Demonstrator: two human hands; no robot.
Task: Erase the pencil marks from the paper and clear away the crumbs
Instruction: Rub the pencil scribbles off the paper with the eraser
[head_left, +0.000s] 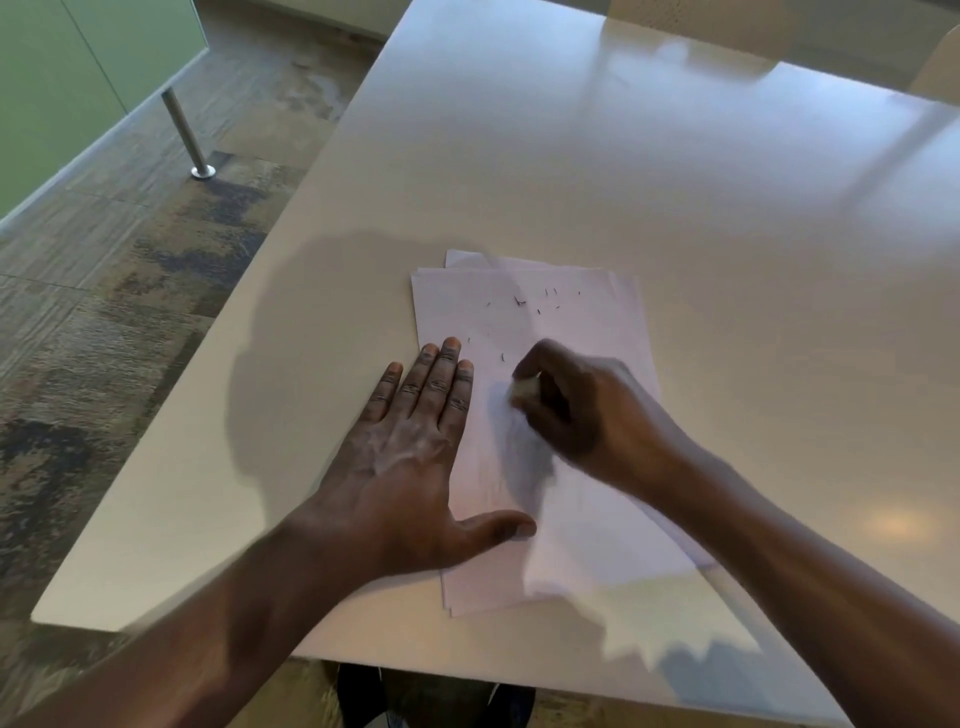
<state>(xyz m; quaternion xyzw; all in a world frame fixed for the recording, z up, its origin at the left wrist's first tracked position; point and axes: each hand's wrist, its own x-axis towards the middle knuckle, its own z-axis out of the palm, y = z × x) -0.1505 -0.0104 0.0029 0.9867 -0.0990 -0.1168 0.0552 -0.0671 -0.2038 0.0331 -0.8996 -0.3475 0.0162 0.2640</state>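
Observation:
A small stack of white paper (582, 322) lies on the pale table (675, 182). My left hand (410, 447) rests flat on the paper's left edge, fingers spread, thumb pressed on the sheet. My right hand (576, 410) is closed around a small white eraser (524, 388) whose tip touches the middle of the sheet; the hand is blurred. Several dark eraser crumbs (519, 301) lie scattered on the upper part of the paper. Faint grey pencil marks (493, 467) show between my two hands.
The table's left edge (171, 415) runs diagonally, with patterned carpet (104, 312) beyond it. A metal post (187, 135) stands on the floor at the far left. The table's near edge (467, 670) is just below my arms.

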